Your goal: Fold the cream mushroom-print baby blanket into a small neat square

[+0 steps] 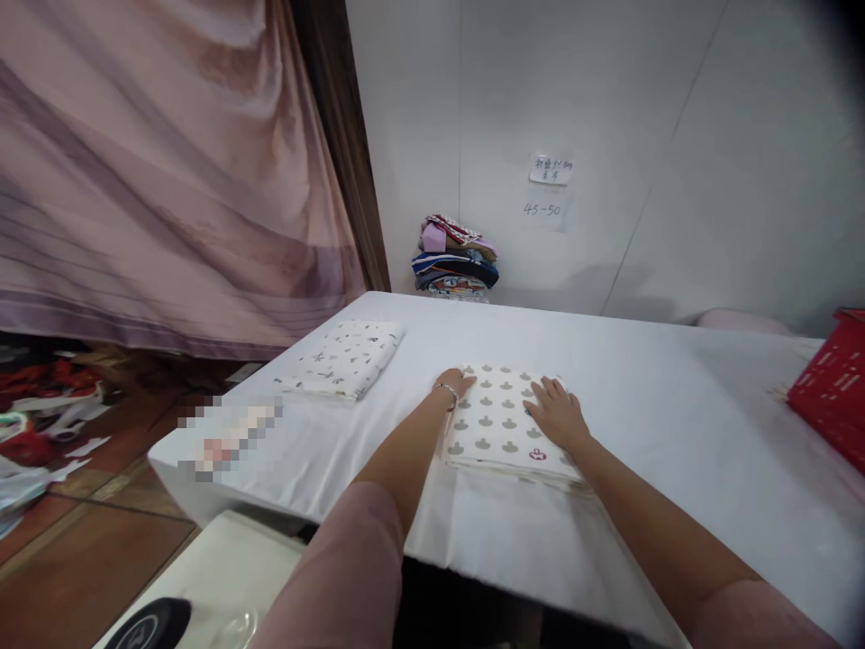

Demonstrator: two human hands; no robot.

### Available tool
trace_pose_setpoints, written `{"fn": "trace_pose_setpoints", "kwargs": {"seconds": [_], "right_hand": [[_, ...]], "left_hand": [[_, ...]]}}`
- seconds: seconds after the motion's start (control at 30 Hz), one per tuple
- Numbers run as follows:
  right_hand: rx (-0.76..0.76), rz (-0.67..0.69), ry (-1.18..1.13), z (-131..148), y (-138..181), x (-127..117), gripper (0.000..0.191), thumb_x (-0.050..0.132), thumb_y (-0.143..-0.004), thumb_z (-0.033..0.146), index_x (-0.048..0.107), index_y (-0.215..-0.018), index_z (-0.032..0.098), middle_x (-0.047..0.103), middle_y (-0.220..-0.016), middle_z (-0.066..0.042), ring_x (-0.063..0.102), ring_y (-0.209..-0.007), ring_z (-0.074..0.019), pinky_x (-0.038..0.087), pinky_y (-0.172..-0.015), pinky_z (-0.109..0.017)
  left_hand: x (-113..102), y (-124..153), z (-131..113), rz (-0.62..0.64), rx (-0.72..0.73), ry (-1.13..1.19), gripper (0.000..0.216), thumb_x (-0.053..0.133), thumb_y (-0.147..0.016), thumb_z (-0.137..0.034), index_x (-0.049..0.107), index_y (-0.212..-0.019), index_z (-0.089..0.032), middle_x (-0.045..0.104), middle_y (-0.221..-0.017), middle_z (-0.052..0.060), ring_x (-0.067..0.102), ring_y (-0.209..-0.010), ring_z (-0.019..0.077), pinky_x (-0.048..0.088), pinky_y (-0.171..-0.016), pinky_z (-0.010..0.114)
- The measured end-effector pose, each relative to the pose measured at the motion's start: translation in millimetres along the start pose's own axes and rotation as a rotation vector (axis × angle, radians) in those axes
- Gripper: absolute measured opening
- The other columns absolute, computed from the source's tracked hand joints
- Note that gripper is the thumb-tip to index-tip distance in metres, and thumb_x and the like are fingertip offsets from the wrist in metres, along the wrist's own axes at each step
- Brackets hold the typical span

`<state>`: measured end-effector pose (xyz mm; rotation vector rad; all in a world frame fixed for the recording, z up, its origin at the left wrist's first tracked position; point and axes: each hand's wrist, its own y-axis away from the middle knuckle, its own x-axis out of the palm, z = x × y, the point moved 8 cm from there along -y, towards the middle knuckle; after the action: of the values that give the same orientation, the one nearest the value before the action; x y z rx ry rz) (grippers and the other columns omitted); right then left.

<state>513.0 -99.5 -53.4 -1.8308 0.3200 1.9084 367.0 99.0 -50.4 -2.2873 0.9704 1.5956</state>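
A folded white cloth with rows of grey-beige mushroom-like shapes and a small red mark lies on the white-covered table in front of me. At its far left corner rests my left hand, thumb stretched out over the fabric, a bracelet on the wrist. My right hand lies flat on the right part of the cloth with the fingers spread. To the left, apart from both hands, is a second folded white cloth with small dark prints.
The table has a white cover. A red basket stands at the right edge. Folded fabrics are piled by the wall beyond. A pink curtain hangs at left. A pale machine-like object is below, front left.
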Motion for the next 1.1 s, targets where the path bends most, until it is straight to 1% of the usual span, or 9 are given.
{"fn": "trace_pose_setpoints", "kwargs": {"seconds": [0.1,0.2,0.4,0.47,0.63,0.83,0.9,0.97,1.1], "right_hand": [[-0.002,-0.004,0.002,-0.2,0.3,0.0,0.052,0.025,-0.09,0.05,0.034,-0.135,0.025,0.024,-0.147,-0.005,0.014,-0.135,-0.0245,0.021,-0.102,-0.049],[-0.004,-0.004,0.005,-0.3,0.1,0.5,0.052,0.025,-0.09,0.05,0.034,-0.135,0.026,0.024,-0.147,-0.005,0.014,-0.135,-0.0245,0.021,-0.102,-0.049],[0.005,-0.019,0.026,1.1,0.3,-0.7,0.052,0.025,-0.09,0.049,0.035,-0.135,0.025,0.024,-0.147,-0.005,0.014,-0.135,-0.024,0.021,-0.102,-0.048],[0.007,-0.019,0.029,2.0,1.3,-1.7,0.052,0.024,-0.09,0.049,0.035,-0.135,0.026,0.025,-0.147,-0.005,0.014,-0.135,-0.0239,0.02,-0.103,-0.048],[0.011,0.03,0.012,2.2,2.4,-2.2,0.052,0.024,-0.09,0.049,0.034,-0.136,0.027,0.022,-0.148,-0.004,0.013,-0.135,-0.0229,0.019,-0.104,-0.048],[0.066,0.142,-0.06,-0.6,-2.6,-4.6,0.053,0.027,-0.089,0.049,0.033,-0.136,0.026,0.018,-0.149,-0.004,0.012,-0.136,-0.0239,0.019,-0.103,-0.05],[0.089,0.174,-0.088,4.3,1.1,-5.4,0.053,0.028,-0.088,0.049,0.035,-0.135,0.026,0.019,-0.149,-0.005,0.013,-0.135,-0.026,0.018,-0.103,-0.052],[0.065,0.168,-0.112,16.3,9.6,-6.9,0.054,0.027,-0.089,0.05,0.035,-0.135,0.025,0.02,-0.148,-0.007,0.014,-0.135,-0.0269,0.017,-0.103,-0.052],[-0.109,0.127,-0.105,49.5,32.9,-7.3,0.053,0.025,-0.09,0.051,0.034,-0.136,0.027,0.023,-0.148,-0.007,0.014,-0.136,-0.0259,0.013,-0.105,-0.05]], "left_hand": [[4.4,-2.7,0.5,0.006,0.009,0.011,0.031,0.05,-0.08,-0.047,0.061,-0.087,-0.019,0.067,-0.093,0.006,0.063,-0.083,0.0198,0.045,-0.069,0.025],[4.3,-2.7,1.1,0.0,0.006,0.024,0.031,0.052,-0.079,-0.047,0.061,-0.088,-0.019,0.066,-0.098,0.007,0.062,-0.087,0.0207,0.045,-0.07,0.026],[-7.7,1.0,2.4,-0.046,-0.059,0.064,0.045,0.039,-0.084,-0.055,0.063,-0.088,-0.017,0.066,-0.101,0.01,0.061,-0.094,0.0211,0.044,-0.074,0.025],[-9.3,4.6,1.4,-0.065,-0.079,0.078,0.042,0.04,-0.084,-0.051,0.062,-0.092,-0.017,0.066,-0.103,0.01,0.061,-0.095,0.0208,0.045,-0.074,0.025],[-8.2,13.1,-0.7,-0.087,-0.132,0.092,0.032,0.044,-0.085,-0.041,0.059,-0.1,-0.018,0.063,-0.109,0.012,0.06,-0.098,0.0219,0.046,-0.075,0.026],[-13.3,25.6,-2.4,-0.043,-0.13,0.094,0.043,0.039,-0.085,-0.05,0.063,-0.087,-0.014,0.067,-0.097,0.013,0.063,-0.091,0.0236,0.046,-0.071,0.026],[-11.8,36.3,-1.5,-0.027,-0.126,0.087,0.043,0.042,-0.083,-0.052,0.062,-0.087,-0.015,0.067,-0.095,0.012,0.064,-0.085,0.0229,0.046,-0.068,0.027],[-8.1,48.7,0.2,-0.024,-0.124,0.075,0.039,0.045,-0.082,-0.051,0.06,-0.092,-0.017,0.067,-0.095,0.011,0.065,-0.08,0.0215,0.047,-0.066,0.027],[-2.6,66.2,2.5,-0.079,-0.101,0.023,0.031,0.045,-0.086,-0.041,0.051,-0.105,-0.018,0.064,-0.103,0.012,0.062,-0.092,0.0219,0.046,-0.075,0.03]]}}
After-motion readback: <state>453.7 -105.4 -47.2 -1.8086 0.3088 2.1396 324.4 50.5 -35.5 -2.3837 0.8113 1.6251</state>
